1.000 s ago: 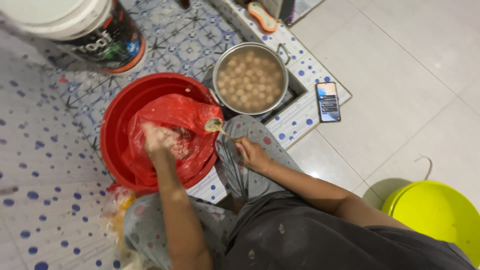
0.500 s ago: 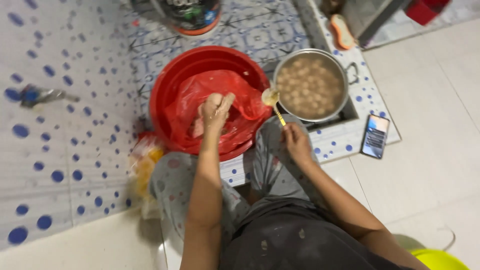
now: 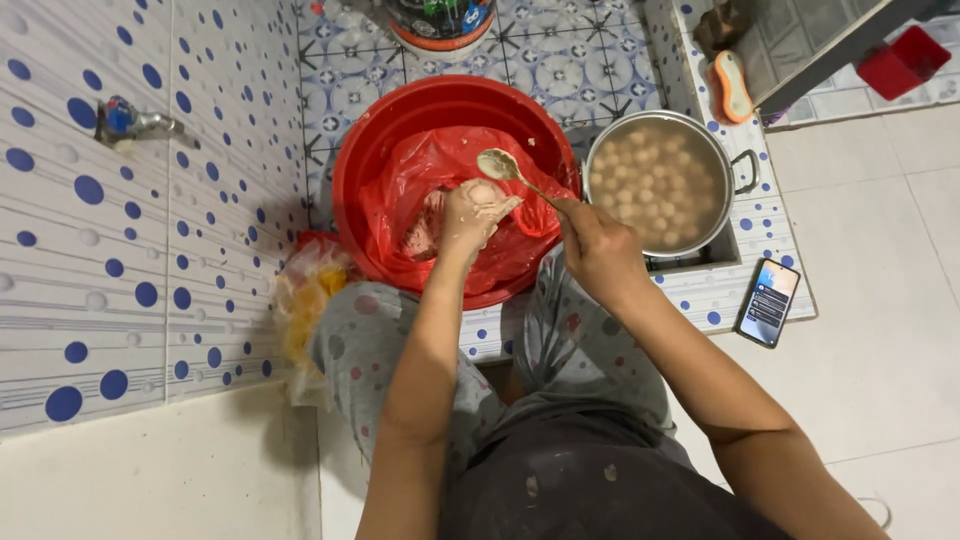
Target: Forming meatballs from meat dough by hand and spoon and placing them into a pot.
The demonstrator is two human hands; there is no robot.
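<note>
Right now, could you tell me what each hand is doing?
Left hand: closed around a pale lump of paste, over the red basin.
Right hand: closed on the spoon handle.

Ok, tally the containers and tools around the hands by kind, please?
Red basin: 1
Red bag: 1
Metal pot: 1
Spoon: 1, in right hand
Paste ball: 1, in left hand
Bucket: 1
Phone: 1
Total: 7
</note>
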